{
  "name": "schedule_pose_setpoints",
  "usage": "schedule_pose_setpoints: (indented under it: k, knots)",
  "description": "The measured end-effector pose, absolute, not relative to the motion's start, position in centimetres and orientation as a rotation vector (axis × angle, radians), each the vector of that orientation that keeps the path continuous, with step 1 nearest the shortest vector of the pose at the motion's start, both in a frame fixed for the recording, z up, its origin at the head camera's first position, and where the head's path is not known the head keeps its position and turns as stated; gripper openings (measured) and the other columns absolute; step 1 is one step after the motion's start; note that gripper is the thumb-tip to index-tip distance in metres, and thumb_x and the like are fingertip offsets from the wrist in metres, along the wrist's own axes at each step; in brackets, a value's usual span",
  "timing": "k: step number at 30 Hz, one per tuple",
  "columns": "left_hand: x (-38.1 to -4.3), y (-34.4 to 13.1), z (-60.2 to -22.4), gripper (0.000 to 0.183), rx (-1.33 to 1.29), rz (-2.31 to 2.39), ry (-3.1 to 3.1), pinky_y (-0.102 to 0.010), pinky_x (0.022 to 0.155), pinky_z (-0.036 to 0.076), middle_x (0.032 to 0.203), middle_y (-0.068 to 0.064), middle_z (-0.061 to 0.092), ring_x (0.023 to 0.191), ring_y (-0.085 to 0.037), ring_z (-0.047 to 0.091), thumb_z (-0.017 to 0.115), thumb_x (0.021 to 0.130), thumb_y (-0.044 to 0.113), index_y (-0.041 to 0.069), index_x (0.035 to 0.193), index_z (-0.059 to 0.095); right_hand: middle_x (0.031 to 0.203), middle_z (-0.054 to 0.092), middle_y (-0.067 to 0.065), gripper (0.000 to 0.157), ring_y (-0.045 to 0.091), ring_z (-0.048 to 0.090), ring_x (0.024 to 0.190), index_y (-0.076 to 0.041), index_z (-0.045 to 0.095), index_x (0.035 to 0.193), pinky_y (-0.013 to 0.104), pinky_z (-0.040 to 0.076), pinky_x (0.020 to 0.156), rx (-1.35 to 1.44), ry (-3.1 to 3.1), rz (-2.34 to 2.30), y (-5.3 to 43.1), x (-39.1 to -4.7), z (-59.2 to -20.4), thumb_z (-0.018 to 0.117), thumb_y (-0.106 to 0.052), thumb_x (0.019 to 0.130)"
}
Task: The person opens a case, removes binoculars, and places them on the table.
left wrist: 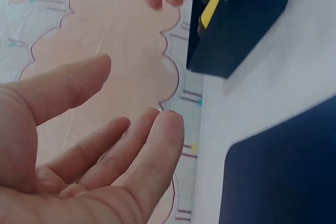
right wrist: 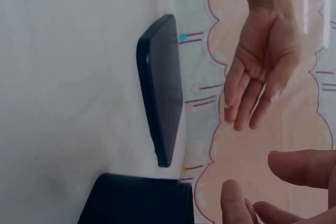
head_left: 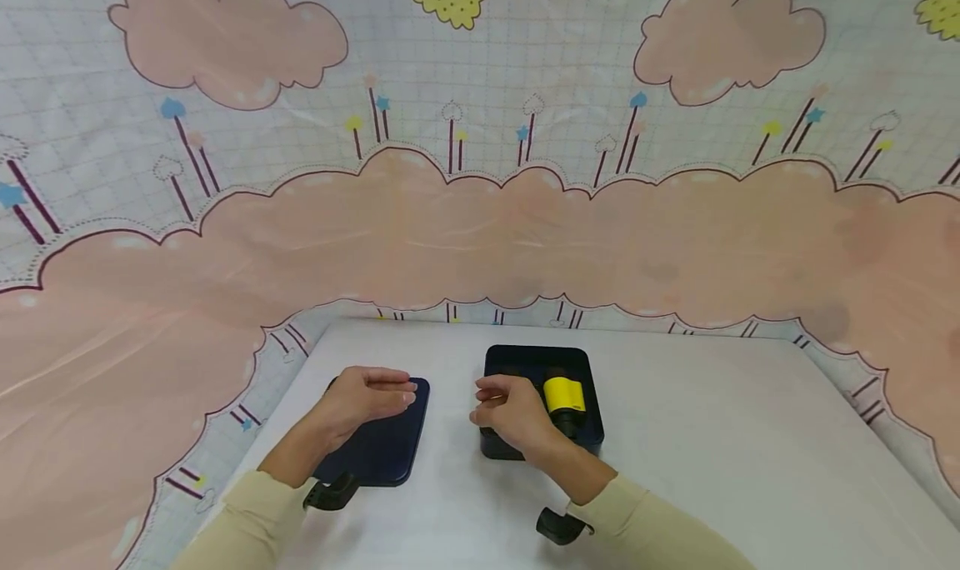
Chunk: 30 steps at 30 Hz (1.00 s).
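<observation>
My left hand [head_left: 363,399] hovers over a dark blue flat lid [head_left: 386,453] on the left of the table, thumb and fingers extended and holding nothing. To its right is an open dark box [head_left: 497,447], with a yellow-and-black object [head_left: 564,393] inside whose kind I cannot tell. Above the box's left side is my right hand [head_left: 517,416], its fingers loosely bent towards the left hand and nothing between them. In the left wrist view, yellow pieces [left wrist: 211,6] show at the rim of the box [left wrist: 244,30]. The right wrist view shows the lid [right wrist: 160,87] lying apart from the box [right wrist: 142,198].
A white table [head_left: 697,437] extends to the right of the box. Behind it hangs a cloth [head_left: 525,237] printed with clouds. Each wrist bears a black strapped device, one at the left wrist [head_left: 332,492] and one at the right wrist [head_left: 561,526].
</observation>
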<state>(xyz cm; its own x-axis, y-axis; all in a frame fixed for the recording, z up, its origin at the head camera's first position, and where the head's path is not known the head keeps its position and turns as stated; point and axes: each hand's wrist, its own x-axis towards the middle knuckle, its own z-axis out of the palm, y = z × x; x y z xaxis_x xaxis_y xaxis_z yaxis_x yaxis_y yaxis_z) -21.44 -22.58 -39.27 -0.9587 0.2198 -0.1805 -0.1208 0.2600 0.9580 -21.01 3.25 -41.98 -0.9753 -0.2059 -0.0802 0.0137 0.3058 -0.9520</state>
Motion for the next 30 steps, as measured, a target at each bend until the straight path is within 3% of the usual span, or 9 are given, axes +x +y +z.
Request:
schedule_pose_setpoints:
  k: [12,19,30]
  knots:
    - [-22.2,-19.4,-38.9,0.054,0.157,1.767,2.190,-0.035,0.094,0.057,0.133,-0.022,0.063,0.111,-0.024,0.069,0.073,0.089,0.011,-0.007,0.135,0.052,0.119,0.065,0.011,0.046,0.017,0.063,0.094,-0.008,0.062,0.129,0.035,0.058,0.093,-0.064,2.493,-1.715,6.8,-21.0,-41.8,0.074,-0.002,0.085]
    - [-22.5,-17.6,-38.9,0.052,0.127,1.733,2.221,-0.036,0.094,0.057,0.133,-0.022,0.062,0.105,-0.022,0.071,0.074,0.089,0.014,-0.003,0.134,0.055,0.119,0.064,0.016,0.047,0.018,0.062,0.092,-0.003,0.061,0.129,0.034,0.059,0.090,-0.062,2.505,-1.758,9.2,-21.0,-41.5,0.073,0.002,0.084]
    - [-23.6,-16.4,-39.7,0.054,0.146,1.700,2.220,-0.035,0.094,0.057,0.134,-0.021,0.062,0.106,-0.020,0.070,0.075,0.088,0.017,-0.001,0.135,0.055,0.123,0.064,0.016,0.047,0.018,0.063,0.096,-0.005,0.061,0.129,0.034,0.059,0.090,0.056,2.540,-1.762,12.4,-20.8,-41.9,0.072,0.001,0.084]
